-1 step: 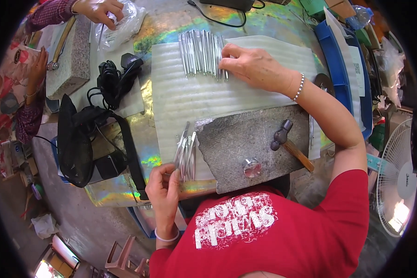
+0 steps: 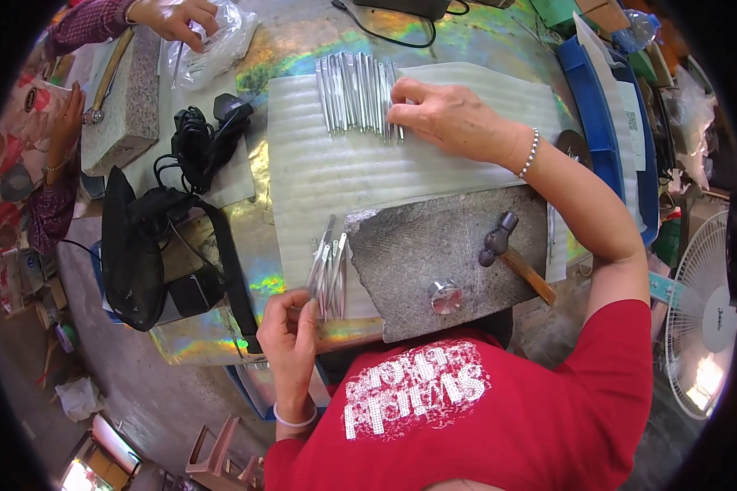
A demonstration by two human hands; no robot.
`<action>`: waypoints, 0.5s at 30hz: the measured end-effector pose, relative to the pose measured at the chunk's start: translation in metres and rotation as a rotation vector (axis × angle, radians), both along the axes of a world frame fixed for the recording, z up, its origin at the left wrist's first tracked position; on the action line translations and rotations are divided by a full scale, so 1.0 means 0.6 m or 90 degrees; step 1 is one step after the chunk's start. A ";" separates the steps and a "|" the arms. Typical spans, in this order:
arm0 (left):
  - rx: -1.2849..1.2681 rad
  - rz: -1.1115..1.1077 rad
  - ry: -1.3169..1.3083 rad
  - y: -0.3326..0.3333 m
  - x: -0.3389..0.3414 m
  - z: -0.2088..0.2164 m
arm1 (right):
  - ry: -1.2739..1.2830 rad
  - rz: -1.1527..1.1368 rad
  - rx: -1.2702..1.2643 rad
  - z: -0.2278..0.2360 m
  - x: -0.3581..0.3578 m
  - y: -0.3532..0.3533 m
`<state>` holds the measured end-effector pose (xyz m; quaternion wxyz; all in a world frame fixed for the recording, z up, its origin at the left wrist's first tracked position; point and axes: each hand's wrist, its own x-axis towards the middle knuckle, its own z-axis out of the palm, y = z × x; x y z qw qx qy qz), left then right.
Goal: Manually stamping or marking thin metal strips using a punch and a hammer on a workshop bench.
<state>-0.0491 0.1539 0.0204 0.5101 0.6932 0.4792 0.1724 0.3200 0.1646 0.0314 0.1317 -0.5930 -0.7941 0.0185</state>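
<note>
The worktop, with its shiny iridescent covering, carries a white foam sheet that looks thin and light; a drag from the right forearm could, I judge, pull it along and skew everything laid on it. On its near part sits the rough grey stone slab, whose broken left edge stands just beside loose metal, so a strip pushed rightward might catch there and be scratched. The ball-peen hammer lies on the slab's right side with its wooden handle jutting past the near edge; an elbow or sleeve brushing that end could tip it off. At the far side, the right hand has thumb and fingers drawn in at the right end of the row of slim metal strips (whether it grips one or merely steadies it, I cannot tell). Because the strips stand so close together, a sideways nudge there would probably spread along the row. Near and left of the slab lies the loose bundle of strips, overlapping and fanned; the left hand is at its near end, thumb and forefinger almost meeting, any hold unclear. Lifting one strip could drag its neighbours askew. Smallest, the round shiny metal piece near the slab's front edge might slide off if the stone were jolted.
</note>
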 end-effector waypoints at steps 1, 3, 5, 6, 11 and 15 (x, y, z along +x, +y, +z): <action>-0.002 0.005 -0.001 0.000 0.000 0.000 | -0.037 0.025 0.007 -0.002 0.002 0.001; -0.004 0.008 0.000 -0.001 0.001 0.000 | -0.029 0.035 0.020 -0.004 0.004 0.003; 0.004 0.045 -0.015 -0.002 0.005 0.000 | -0.022 0.043 0.034 -0.005 0.006 0.003; 0.003 0.044 -0.014 -0.002 0.005 -0.001 | -0.023 0.042 0.031 -0.006 0.006 0.002; -0.014 0.055 -0.004 -0.003 0.007 0.001 | -0.022 0.037 0.028 -0.007 0.007 -0.001; -0.026 0.062 -0.003 -0.004 0.009 0.002 | -0.002 0.050 0.009 -0.002 0.010 -0.003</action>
